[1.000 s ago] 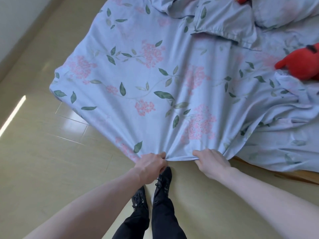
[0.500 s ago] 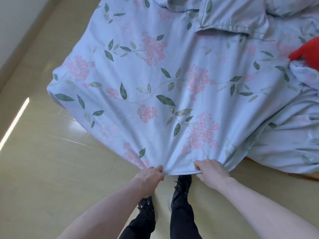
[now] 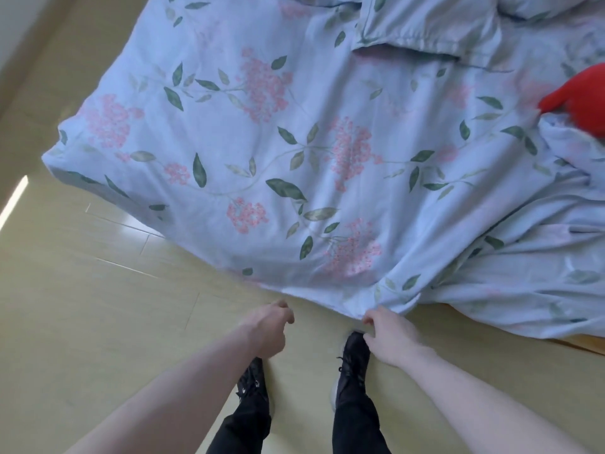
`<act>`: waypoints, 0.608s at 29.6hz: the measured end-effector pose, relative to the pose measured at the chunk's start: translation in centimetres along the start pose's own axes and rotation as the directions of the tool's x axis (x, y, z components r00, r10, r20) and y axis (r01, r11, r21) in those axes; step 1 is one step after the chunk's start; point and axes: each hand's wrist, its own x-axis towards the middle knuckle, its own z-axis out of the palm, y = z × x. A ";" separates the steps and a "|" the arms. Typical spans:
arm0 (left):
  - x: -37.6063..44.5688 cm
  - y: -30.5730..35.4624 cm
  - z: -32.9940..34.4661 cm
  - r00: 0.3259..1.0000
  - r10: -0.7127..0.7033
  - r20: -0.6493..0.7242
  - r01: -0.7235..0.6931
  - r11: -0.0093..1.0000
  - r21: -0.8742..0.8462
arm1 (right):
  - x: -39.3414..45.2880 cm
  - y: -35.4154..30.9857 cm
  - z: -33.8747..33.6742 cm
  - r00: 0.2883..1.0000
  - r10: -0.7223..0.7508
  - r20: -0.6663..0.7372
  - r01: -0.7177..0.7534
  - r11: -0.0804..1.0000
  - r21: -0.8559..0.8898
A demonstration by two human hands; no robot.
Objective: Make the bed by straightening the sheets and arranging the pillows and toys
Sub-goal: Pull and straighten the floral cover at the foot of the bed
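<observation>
The left hand (image 3: 266, 326), which half a second ago pinched the hem of the floral sheet (image 3: 294, 165), is now curled loosely with nothing in it, just off the edge of the cloth; the right hand (image 3: 391, 335) keeps its fingers clamped on the hem where the fabric bunches into folds. With one side let go, the sheet has settled and billowed flatter over the near part of the bed, its left corner hanging past the mattress above the pale floor (image 3: 82, 306). That suggests the pull-and-spread step is ending on the left, while the sheet to the right of the held hem is still rumpled and needs smoothing. Farther up the sheet from the right hand lies a matching pillow (image 3: 425, 27), and at the sheet's right edge a red plush toy (image 3: 579, 99) rests half in view, not yet arranged. No container shows.
</observation>
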 end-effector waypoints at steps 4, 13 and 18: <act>2.2 3.1 -3.0 0.983 -0.066 -0.173 0.045 0.992 -0.121 | 1.3 2.5 -3.2 0.970 0.138 -0.202 -0.073 0.951 0.299; 8.5 10.7 -7.5 0.936 -0.150 -0.317 0.062 0.960 -0.273 | 6.0 9.0 -6.9 0.787 0.600 -0.143 -0.283 0.558 0.780; 10.5 14.2 -7.0 0.934 -0.166 -0.317 0.071 0.954 -0.291 | 7.7 12.4 -7.6 0.769 0.636 0.072 -0.237 0.179 0.955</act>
